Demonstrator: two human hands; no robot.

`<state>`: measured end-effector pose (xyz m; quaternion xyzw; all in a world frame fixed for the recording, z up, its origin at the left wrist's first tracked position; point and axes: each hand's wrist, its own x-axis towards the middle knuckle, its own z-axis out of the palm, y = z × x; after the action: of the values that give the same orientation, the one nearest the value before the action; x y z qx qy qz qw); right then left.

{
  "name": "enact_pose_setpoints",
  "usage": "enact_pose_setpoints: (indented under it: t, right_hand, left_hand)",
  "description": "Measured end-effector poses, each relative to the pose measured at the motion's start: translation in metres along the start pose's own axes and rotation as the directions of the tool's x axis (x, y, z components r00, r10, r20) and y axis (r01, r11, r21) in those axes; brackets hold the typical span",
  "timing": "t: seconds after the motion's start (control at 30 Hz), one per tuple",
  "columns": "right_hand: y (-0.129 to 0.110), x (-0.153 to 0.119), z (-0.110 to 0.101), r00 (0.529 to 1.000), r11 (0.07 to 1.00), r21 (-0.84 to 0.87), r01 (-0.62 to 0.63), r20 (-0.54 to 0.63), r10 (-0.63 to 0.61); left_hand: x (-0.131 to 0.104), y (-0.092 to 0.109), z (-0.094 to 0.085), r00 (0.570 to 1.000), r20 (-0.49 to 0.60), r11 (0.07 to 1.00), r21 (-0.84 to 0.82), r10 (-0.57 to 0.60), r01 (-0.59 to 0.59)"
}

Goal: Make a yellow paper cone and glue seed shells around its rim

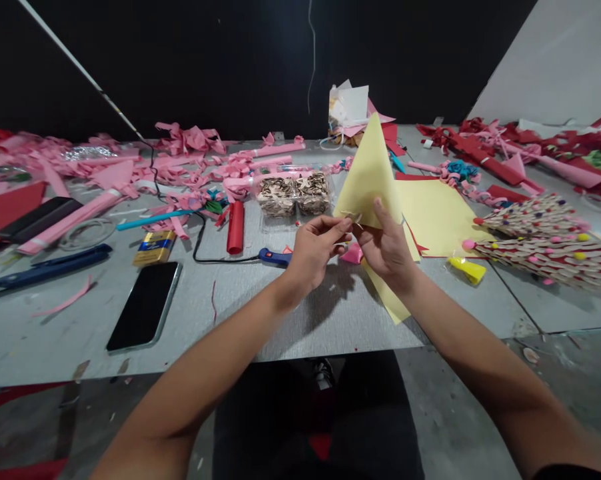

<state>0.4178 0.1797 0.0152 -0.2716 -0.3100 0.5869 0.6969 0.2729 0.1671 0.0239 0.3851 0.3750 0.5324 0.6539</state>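
Note:
My right hand (386, 250) holds up a pale yellow paper cone (373, 167) with its tip pointing upward. The thumb lies on the cone's front, and the other fingers curl under its lower edge. At the cone's lower left edge, the fingertips of my left hand (318, 250) are pinched together; what they grip is too small to make out. Small pale pieces (351, 217) show on the cone's lower edge beside those fingertips. Below my hands lies a blue glue gun (274, 257), partly hidden by the left hand. A clear plastic box (294, 195) of small beige pieces stands behind.
A phone (144, 307), a yellow-and-blue pack (154, 248), a blue tool (48, 269) and a red roll (235, 228) lie to the left. Yellow sheets (430, 213) and decorated cones (550, 257) with coloured pompoms lie right. Pink paper scraps (190, 139) line the back.

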Motion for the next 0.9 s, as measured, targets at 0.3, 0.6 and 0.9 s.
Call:
enact_pose_setpoints:
  t: [0.3, 0.6, 0.9]
  right_hand:
    - [-0.002, -0.009, 0.008, 0.999, 0.999, -0.018, 0.029, 0.034, -0.029]
    - [-0.002, -0.010, 0.007, 0.999, 0.997, -0.067, 0.029, 0.048, -0.026]
    - [-0.001, -0.009, 0.012, 0.999, 0.999, -0.049, 0.023, 0.036, -0.021]
  left_hand:
    - [-0.001, 0.004, 0.002, 0.996, -0.007, 0.995, -0.045, -0.087, 0.086]
    - [0.001, 0.005, 0.001, 0.995, -0.020, 0.995, -0.014, -0.100, 0.100]
    - [0.000, 0.005, 0.001, 0.994, -0.021, 0.993, -0.050, -0.105, 0.103]
